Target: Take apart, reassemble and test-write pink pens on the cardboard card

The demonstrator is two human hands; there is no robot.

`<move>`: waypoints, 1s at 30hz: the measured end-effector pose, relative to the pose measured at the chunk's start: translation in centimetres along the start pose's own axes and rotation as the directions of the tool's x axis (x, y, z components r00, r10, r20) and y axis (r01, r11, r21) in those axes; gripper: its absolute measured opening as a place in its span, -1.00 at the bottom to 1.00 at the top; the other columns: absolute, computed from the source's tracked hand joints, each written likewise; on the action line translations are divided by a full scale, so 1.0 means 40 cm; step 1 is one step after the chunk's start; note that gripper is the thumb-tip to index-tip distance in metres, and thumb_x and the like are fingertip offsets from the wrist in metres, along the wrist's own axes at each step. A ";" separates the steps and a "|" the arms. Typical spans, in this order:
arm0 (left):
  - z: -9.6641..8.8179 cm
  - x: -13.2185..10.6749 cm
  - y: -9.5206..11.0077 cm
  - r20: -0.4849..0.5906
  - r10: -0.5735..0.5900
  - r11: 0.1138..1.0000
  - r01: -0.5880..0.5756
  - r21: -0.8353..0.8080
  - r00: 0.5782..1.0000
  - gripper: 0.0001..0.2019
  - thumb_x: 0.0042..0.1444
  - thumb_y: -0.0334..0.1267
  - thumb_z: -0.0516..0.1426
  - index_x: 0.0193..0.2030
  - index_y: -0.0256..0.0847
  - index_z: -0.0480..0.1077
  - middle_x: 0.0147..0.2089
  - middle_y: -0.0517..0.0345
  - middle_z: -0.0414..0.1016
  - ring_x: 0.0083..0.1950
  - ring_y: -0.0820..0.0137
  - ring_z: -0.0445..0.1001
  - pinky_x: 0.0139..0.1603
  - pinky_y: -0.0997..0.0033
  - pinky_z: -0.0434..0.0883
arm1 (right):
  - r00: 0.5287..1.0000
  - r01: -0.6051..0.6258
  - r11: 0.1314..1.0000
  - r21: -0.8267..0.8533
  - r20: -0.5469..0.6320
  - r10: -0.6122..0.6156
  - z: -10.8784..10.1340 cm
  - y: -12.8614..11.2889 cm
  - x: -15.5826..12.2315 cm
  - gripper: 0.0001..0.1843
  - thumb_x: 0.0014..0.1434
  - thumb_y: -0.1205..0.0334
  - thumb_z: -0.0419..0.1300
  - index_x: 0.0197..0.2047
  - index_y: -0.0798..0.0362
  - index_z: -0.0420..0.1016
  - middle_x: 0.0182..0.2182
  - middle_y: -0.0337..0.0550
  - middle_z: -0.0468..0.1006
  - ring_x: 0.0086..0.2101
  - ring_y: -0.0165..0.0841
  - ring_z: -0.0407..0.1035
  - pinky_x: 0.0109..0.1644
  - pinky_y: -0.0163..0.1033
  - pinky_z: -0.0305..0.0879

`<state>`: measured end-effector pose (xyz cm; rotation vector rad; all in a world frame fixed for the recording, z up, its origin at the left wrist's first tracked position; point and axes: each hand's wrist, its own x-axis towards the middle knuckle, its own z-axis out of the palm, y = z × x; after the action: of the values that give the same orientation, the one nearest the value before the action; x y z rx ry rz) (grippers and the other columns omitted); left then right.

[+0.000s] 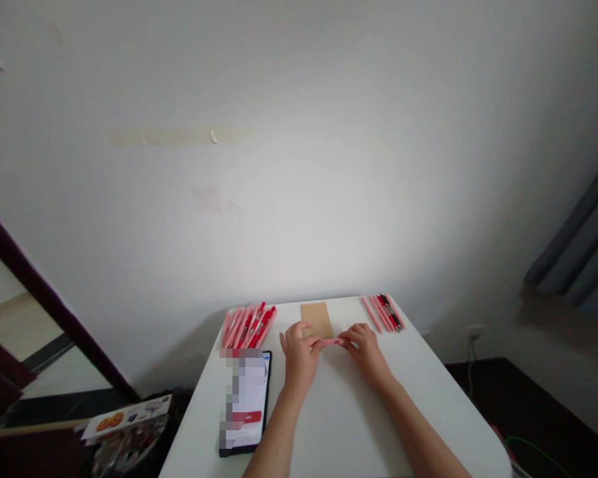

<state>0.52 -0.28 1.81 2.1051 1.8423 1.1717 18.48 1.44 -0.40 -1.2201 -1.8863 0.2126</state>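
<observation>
In the head view, the left hand and right hand are each pinching one end of a pink pen, holding it crosswise over the bench. Around that pen, a brown card is lying near eleven o'clock, pink and red pens at ten, pink and black pens at two, a phone at eight.

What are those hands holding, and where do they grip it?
A slim pink pen: the left hand pinches it toward one end, the right hand toward the other.
</observation>
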 end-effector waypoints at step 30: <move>-0.003 0.003 -0.004 -0.078 0.034 0.999 -0.032 0.024 0.996 -0.88 0.06 -0.32 0.17 -0.39 -0.08 0.56 0.07 0.04 0.30 0.16 0.16 0.28 0.30 -0.32 -0.01 | 0.994 -0.080 0.995 0.051 -0.065 0.083 -0.001 0.037 -0.002 -0.78 0.19 0.07 0.17 -0.39 -0.09 0.58 -0.38 -0.11 0.48 -0.21 -0.19 0.28 -0.07 -0.05 0.18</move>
<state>0.31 -0.17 1.84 2.1391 1.8685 1.2650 19.51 2.14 -1.23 -1.2571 -1.7653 0.2569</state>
